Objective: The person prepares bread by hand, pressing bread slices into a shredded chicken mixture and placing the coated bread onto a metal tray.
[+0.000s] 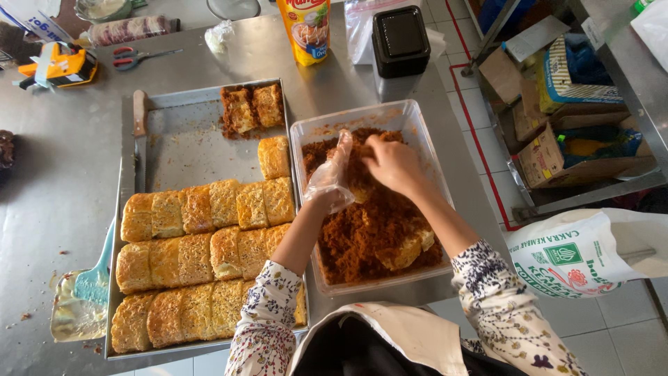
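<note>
Floral sleeves (268,317) sit closest to the lens, both forearms reaching forward into the clear plastic tub (417,122), the landmark for everything else. Inside the tub lies a bed of brown shredded floss (362,230). Over its far half the left hand (332,177), wrapped in a thin clear plastic glove, presses against a floss-coated bun (358,177). The bare right hand (391,163) meets it from the other side, fingers curled down onto that same bun, so both hands close on it together. Nearer the tub's front right corner rests another coated bun (407,251), half buried in floss. Left of the tub, touching its side, stands the metal baking tray (188,136) with rows of golden split buns (188,257). Beyond the tub stands a black lidded box (399,38), with a yellow sauce pouch (306,28) just left of it.
</note>
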